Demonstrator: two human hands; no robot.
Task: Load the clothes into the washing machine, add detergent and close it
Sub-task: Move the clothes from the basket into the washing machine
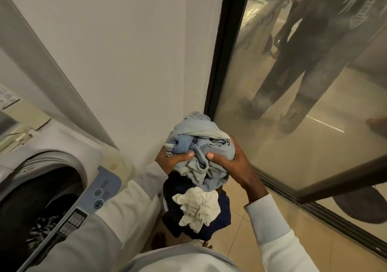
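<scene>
The bundle of light blue clothes (201, 137) sits just below centre, lifted off the floor (240, 230) and held between both hands. The left hand (169, 159) has it in a clenched grip from 9 o'clock, and the right hand (234, 163) grasps it from 3 o'clock, with both thumbs pressed into the folds.

Directly under it, at 6 o'clock, lie a crumpled white cloth (199, 209) and dark navy clothes (223, 217). Whether they hang from the bundle or rest on something cannot be told.

The washing machine (62, 146) stands at 8 o'clock with its drum (41, 198) open and a patterned garment (39, 232) already inside. Its control panel (100, 194) lies between the drum and the hands.

A loose fold could slip from the grip on the way over and drop to the floor or drape across the panel. The bundle could also catch on the rim. A glass door (293, 146) stands close at 3 o'clock, which an elbow could knock.
</scene>
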